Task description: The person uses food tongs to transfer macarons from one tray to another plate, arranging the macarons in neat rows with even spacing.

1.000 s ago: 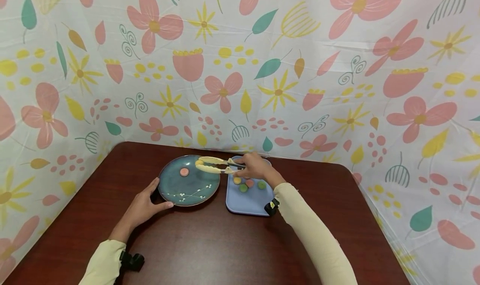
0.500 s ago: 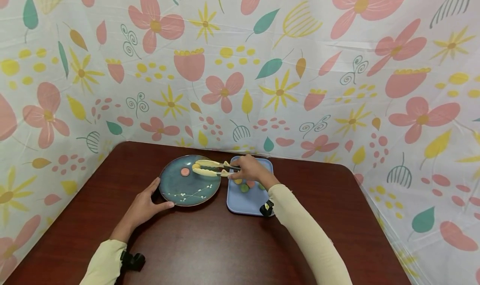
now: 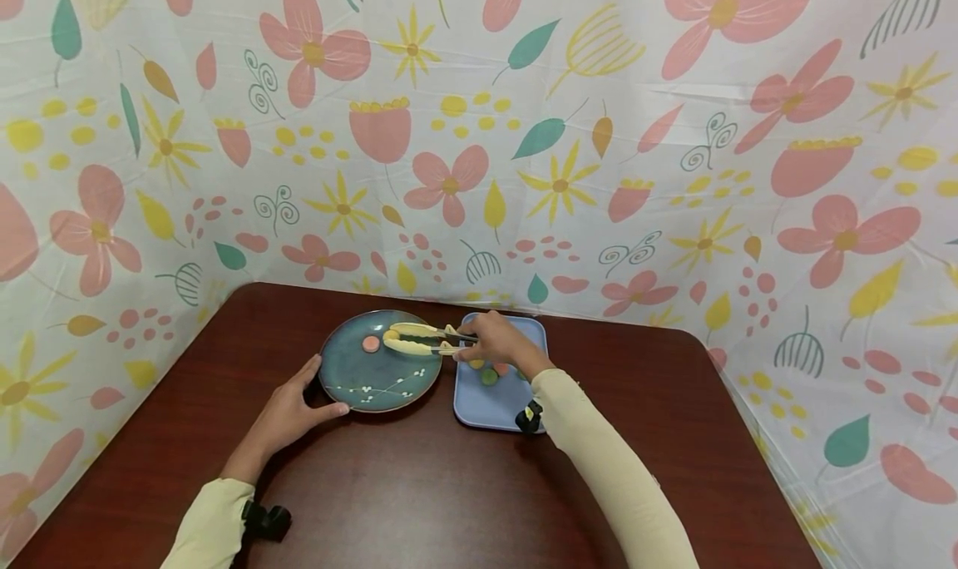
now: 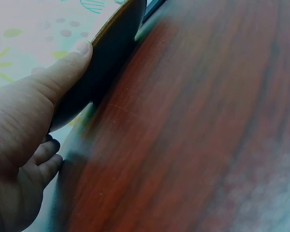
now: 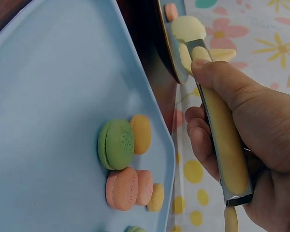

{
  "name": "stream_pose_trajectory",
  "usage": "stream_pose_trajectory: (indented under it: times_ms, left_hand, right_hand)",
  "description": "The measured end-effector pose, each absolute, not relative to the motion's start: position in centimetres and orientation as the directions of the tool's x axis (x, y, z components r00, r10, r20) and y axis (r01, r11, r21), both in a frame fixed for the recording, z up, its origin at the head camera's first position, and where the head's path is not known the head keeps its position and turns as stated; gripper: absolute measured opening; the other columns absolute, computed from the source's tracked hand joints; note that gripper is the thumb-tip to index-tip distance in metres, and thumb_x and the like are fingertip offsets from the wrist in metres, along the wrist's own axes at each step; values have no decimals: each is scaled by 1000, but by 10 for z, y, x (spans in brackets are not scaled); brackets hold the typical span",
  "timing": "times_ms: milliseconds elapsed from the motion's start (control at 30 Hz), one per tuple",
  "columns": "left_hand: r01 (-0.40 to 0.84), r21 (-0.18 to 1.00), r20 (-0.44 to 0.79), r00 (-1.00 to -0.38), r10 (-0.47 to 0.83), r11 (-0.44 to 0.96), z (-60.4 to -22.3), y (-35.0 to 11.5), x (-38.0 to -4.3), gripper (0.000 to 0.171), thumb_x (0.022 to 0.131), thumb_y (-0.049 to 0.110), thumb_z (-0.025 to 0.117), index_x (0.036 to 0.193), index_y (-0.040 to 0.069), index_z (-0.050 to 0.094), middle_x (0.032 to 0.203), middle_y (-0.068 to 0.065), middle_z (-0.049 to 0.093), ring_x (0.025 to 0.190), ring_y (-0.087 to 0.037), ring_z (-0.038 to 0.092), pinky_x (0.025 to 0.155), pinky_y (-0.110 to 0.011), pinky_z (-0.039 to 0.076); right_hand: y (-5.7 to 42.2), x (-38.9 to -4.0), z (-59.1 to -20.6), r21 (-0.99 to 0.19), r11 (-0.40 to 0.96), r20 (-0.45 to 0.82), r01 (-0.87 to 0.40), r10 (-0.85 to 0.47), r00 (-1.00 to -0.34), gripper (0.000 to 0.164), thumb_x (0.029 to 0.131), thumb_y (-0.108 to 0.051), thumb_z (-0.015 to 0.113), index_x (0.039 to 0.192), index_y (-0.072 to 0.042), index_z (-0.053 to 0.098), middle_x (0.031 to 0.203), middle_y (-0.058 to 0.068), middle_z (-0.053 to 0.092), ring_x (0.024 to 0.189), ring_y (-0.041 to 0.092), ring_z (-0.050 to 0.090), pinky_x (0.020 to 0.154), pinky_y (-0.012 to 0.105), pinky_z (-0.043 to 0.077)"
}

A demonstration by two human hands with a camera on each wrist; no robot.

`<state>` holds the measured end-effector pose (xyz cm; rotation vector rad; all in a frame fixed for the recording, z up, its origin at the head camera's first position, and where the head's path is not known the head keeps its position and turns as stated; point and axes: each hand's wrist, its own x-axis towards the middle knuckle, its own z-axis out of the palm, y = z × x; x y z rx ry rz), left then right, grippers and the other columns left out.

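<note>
My left hand (image 3: 283,419) holds the near-left rim of a round blue-green plate (image 3: 355,378), thumb on the rim in the left wrist view; some fingers are hidden by the plate. On the plate lies a pink macaron (image 3: 370,344). My right hand (image 3: 496,338) grips a pair of tongs (image 3: 412,347) with cream tips, which reach over the plate's right half. Between the tips sits a yellow macaron (image 3: 391,336); whether they still squeeze it I cannot tell. Under my right hand, a blue tray (image 3: 490,407) bears a green macaron (image 5: 117,144), pink macarons (image 5: 123,189) and yellow ones (image 5: 141,133).
Plate and tray stand side by side, slightly apart, towards the back of the dark brown table (image 3: 389,494). A flower-patterned cloth (image 3: 449,136) hangs behind the table and along its sides. Black cameras (image 3: 265,521) are strapped to both wrists.
My right hand has shifted slightly left, and the tongs with the yellow macaron have moved a little left and down over the plate. The left hand has stayed on the plate's rim.
</note>
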<state>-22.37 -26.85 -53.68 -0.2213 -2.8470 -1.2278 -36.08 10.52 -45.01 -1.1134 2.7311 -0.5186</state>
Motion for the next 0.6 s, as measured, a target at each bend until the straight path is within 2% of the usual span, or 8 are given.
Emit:
stream_pose_trajectory:
  times_ms: [100, 300, 433, 533, 600]
  left_hand:
    - [143, 726, 86, -989, 117, 673, -536, -268, -223, 119, 81, 58, 81, 161, -4, 19, 167, -24, 20, 151, -46, 25, 115, -64, 32]
    - [142, 727, 86, -989, 116, 672, -534, -267, -222, 120, 80, 58, 82, 161, -5, 19, 166, -25, 20, 151, -46, 24, 116, -64, 31]
    - [145, 726, 89, -989, 117, 672, -534, -267, -222, 120, 80, 57, 82, 161, -4, 19, 167, -25, 20, 151, -46, 25, 115, -64, 31]
    - [143, 727, 88, -989, 116, 671, -535, -267, -222, 120, 80, 58, 82, 161, -4, 19, 167, -24, 20, 151, -46, 25, 115, -64, 32]
    - [142, 728, 87, -990, 115, 671, -535, -267, -222, 120, 80, 58, 82, 161, -4, 19, 167, -24, 20, 151, -46, 25, 115, -64, 32]
  right_hand:
    - [104, -361, -452, -380, 665, -2, -644, -696, -718, 48, 90, -34, 81, 127, -4, 72, 101, 7, 76, 60, 7, 57, 63, 25, 48]
    - [102, -360, -454, -402, 682, -26, -611, -675, -737, 51, 90, -34, 81, 131, -6, 71, 96, 2, 76, 56, 7, 56, 60, 24, 45]
    - [102, -360, -453, -394, 682, -20, -616, -677, -736, 51, 89, -34, 82, 129, -5, 71, 95, 2, 76, 58, 6, 58, 62, 24, 48]
    - [103, -359, -452, -397, 671, -3, -626, -683, -730, 47, 89, -33, 82, 125, -5, 74, 89, 0, 75, 58, 5, 57, 62, 24, 48]
    - [105, -359, -452, -399, 661, 10, -636, -690, -723, 44, 89, -32, 82, 123, -4, 75, 79, -3, 71, 55, 5, 53, 60, 23, 46]
